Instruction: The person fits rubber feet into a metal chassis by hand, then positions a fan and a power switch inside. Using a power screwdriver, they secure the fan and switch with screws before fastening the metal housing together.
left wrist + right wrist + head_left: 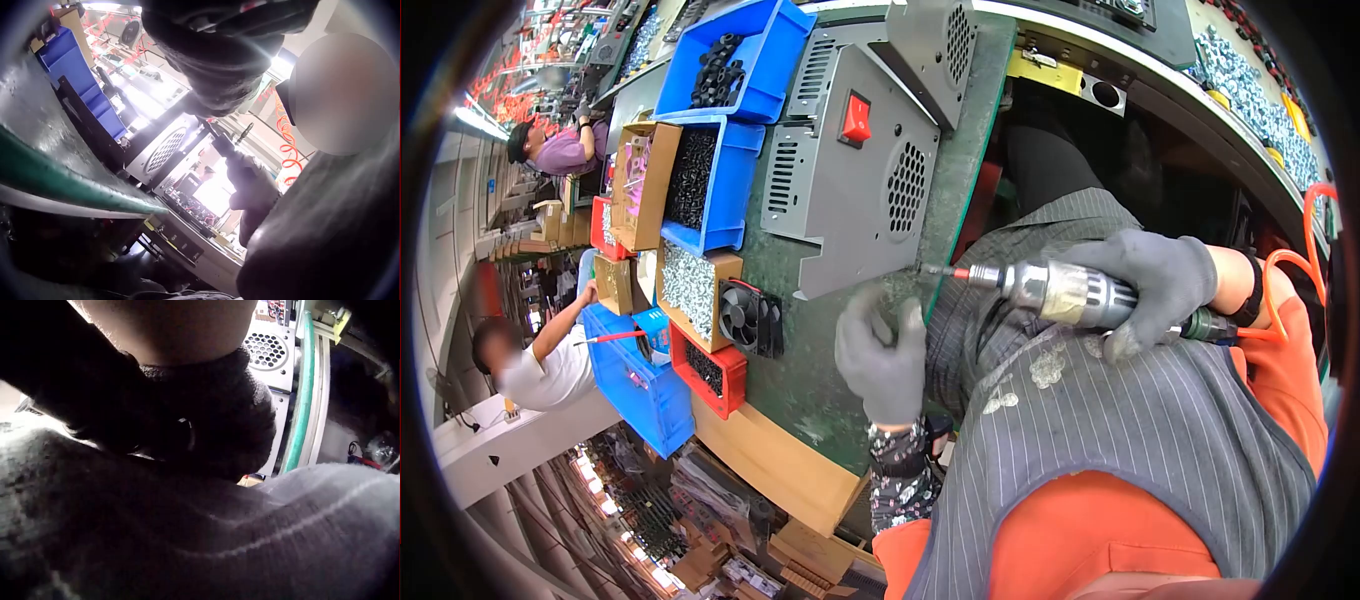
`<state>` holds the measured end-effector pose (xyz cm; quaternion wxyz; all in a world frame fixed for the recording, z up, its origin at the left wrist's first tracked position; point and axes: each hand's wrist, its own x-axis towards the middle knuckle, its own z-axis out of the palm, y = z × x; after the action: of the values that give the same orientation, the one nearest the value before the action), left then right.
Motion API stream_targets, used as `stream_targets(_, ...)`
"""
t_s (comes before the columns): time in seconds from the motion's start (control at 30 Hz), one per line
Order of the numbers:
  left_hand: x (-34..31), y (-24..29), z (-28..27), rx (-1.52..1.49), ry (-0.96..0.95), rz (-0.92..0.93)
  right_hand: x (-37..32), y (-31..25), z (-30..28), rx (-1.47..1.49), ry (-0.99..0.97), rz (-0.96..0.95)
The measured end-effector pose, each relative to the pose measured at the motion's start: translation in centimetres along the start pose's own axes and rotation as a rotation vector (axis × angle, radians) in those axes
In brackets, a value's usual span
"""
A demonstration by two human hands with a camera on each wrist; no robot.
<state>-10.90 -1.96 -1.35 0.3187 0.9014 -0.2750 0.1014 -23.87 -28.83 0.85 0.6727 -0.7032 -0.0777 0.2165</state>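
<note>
Right hand (1150, 272) grips a power screwdriver (1050, 290), its bit (945, 271) close to the gray metal case (850, 205); left hand (880, 362), fingers loosely curved, is near the case. Under the case is a green table (800, 400); beside the case, a black fan (746, 318) and blue bins (738, 190).

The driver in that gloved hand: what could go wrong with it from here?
The bit of the driver could catch the left hand's glove, since that hand is close to its tip. It might also slip and scratch the grey panel, whose lower edge is near the tip. The orange hose, looping beside the right hand's forearm, could perhaps snag.
</note>
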Motion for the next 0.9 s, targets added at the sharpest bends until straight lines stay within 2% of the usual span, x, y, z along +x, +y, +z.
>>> stream_targets(0.03,0.5,-0.1,0.9,0.001,-0.002,-0.001,-0.2,0.1,-0.2,0.003,0.0,0.001)
stream_targets(0.1,1.4,0.0,2.5,-0.146,-0.081,-0.236,-0.6,0.3,-0.4,0.043,0.096,0.074)
stream_targets(0.17,1.8,-1.0,4.1,-0.089,-0.134,-0.21,-0.6,0.7,-0.4,0.08,0.132,0.089)
stream_targets(0.23,2.3,-0.6,4.9,-0.266,-0.101,-0.227,-0.4,1.2,-0.4,0.062,0.159,0.032)
stream_targets(0.27,2.4,-0.5,4.8,-0.26,-0.112,-0.221,-0.4,1.3,-0.4,0.073,0.166,0.03)
stream_targets(0.33,2.6,-0.3,4.3,-0.215,-0.199,-0.275,-0.3,1.5,-0.6,0.064,0.114,-0.006)
stream_targets(0.37,2.6,-0.7,4.4,-0.209,-0.214,-0.272,-0.2,1.3,-0.7,0.079,0.121,-0.005)
stream_targets(0.43,2.5,-2.0,4.8,0.092,-0.095,0.03,0.3,0.7,-0.9,0.079,0.041,0.033)
stream_targets(0.5,2.6,-2.4,4.7,0.063,-0.133,0.039,0.7,0.8,-0.6,0.11,0.045,0.024)
stream_targets(0.57,2.7,-2.5,4.6,0.033,-0.163,0.045,1.2,1.2,-0.4,0.076,0.083,-0.081)
stream_targets(0.73,2.6,-2.4,4.6,0.008,-0.216,-0.06,1.3,0.0,-0.5,0.069,0.065,-0.023)
stream_targets(0.9,2.6,-2.3,5.0,0.041,-0.145,-0.01,1.2,-0.6,-0.4,0.046,0.045,0.017)
